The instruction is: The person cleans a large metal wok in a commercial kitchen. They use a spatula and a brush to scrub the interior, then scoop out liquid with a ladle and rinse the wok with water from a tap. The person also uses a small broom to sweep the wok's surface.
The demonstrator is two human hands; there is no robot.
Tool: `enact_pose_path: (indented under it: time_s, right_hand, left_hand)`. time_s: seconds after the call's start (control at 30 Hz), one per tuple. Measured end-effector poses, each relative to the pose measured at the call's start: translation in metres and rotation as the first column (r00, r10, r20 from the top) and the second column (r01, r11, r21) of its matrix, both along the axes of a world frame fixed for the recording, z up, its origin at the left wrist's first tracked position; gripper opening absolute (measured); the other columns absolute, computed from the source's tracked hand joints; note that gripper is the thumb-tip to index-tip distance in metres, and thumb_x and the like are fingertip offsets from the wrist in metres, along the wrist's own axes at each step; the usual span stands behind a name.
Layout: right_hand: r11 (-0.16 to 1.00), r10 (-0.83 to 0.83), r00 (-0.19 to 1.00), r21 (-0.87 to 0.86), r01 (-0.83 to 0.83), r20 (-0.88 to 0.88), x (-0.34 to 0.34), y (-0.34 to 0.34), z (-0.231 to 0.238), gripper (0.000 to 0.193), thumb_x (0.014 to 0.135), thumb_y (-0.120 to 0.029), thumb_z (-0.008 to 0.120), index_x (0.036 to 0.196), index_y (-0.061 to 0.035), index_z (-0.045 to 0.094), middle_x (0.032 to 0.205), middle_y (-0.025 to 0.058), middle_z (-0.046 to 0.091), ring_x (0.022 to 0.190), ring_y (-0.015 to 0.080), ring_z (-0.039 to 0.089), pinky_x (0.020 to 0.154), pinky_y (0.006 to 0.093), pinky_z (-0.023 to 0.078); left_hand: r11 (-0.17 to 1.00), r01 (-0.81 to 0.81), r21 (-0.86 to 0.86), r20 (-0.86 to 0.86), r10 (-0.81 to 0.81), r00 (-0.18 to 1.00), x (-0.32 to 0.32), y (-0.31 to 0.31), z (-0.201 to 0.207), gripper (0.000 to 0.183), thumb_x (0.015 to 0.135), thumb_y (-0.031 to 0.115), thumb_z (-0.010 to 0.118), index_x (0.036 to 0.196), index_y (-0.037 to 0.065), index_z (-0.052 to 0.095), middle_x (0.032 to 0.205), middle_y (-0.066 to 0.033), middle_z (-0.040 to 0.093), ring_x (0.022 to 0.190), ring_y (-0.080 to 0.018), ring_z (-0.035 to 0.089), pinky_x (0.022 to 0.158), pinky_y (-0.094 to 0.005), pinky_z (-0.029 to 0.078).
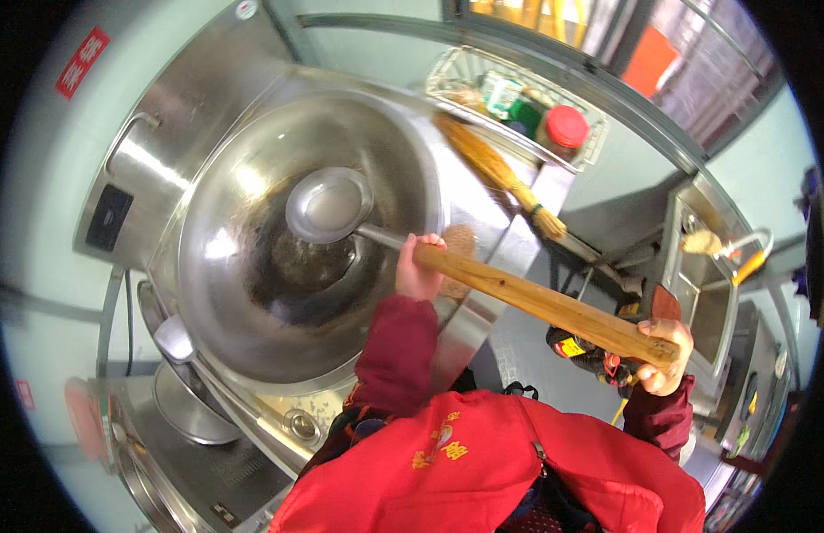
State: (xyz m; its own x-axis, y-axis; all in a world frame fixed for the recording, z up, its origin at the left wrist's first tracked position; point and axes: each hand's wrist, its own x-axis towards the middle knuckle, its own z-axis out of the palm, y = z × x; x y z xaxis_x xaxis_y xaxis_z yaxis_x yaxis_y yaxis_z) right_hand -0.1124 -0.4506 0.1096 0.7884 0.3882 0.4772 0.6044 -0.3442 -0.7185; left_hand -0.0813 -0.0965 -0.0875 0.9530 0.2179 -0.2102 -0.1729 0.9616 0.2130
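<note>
A large ladle [330, 204] with a round metal bowl and a thick wooden handle reaches across the view from the wok to the right. My left hand [420, 268] is wrapped round the handle where the wood meets the metal shaft. Near the handle's far right end, my right hand [666, 355] grips the wood. The ladle's bowl hangs over the big steel wok [394, 329], whose bottom is dark and scorched around a small pool of liquid. Whether the bowl touches the wok cannot be made out.
A straw whisk brush [492, 164] lies on the steel counter beside the wok. Behind it a wire basket [447, 80] holds a red-lidded jar [563, 129] and packages. A sink [696, 293] stands at the right; a metal pot [194, 413] sits at the lower left.
</note>
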Motion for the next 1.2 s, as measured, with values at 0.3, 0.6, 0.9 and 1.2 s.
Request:
enact_pose_path:
  time_s: [0.3, 0.6, 0.9, 1.2]
  right_hand:
    - [0.946, -0.298, 0.952, 0.151, 0.286, 0.062, -0.087, -0.169, 0.009, 0.059, 0.062, -0.057, 0.066, 0.081, -0.0027, 0.056, 0.075, 0.0099, 0.058, 0.064, 0.0213, 0.056, 0.062, 0.031, 0.045]
    - [0.74, -0.491, 0.864, 0.472, 0.479, -0.108, -0.235, -0.332, -0.011, 0.062, 0.062, -0.043, 0.073, 0.094, 0.0026, 0.046, 0.085, 0.0131, 0.053, 0.072, 0.0198, 0.052, 0.066, 0.0308, 0.042]
    - [0.464, -0.762, 0.628, 0.542, 0.701, -0.159, -0.38, -0.398, -0.024, 0.07, 0.063, -0.047, 0.073, 0.101, 0.0029, 0.042, 0.088, 0.0107, 0.048, 0.065, 0.0178, 0.052, 0.057, 0.0267, 0.043]
    - [0.126, -0.785, 0.477, 0.652, 0.748, -0.396, -0.45, -0.396, -0.062, 0.059, 0.073, -0.045, 0.065, 0.105, 0.0002, 0.044, 0.091, 0.0064, 0.049, 0.053, 0.0126, 0.049, 0.046, 0.0226, 0.041]
  left_hand:
    - [0.957, 0.288, 0.033, 0.132, -0.29, 0.948, -0.005, -0.142, 0.052, 0.017, 0.086, 0.02, 0.054, 0.08, 0.005, 0.057, 0.085, -0.0067, 0.058, 0.09, -0.0204, 0.051, 0.09, -0.0367, 0.037]
    - [0.786, 0.618, 0.033, 0.069, -0.618, 0.783, -0.028, -0.329, 0.088, 0.02, 0.087, 0.023, 0.053, 0.082, 0.005, 0.056, 0.086, -0.0064, 0.06, 0.094, -0.0221, 0.054, 0.094, -0.0381, 0.038]
    - [0.449, 0.877, -0.17, -0.009, -0.891, 0.455, -0.064, -0.491, 0.089, 0.016, 0.085, 0.016, 0.057, 0.09, 0.002, 0.052, 0.088, -0.008, 0.055, 0.099, -0.0242, 0.051, 0.094, -0.0385, 0.039]
    - [0.176, 0.981, 0.081, -0.154, -0.97, 0.186, -0.097, -0.573, 0.085, 0.021, 0.084, 0.021, 0.06, 0.096, 0.008, 0.049, 0.091, -0.0058, 0.054, 0.096, -0.0223, 0.053, 0.092, -0.0369, 0.04]
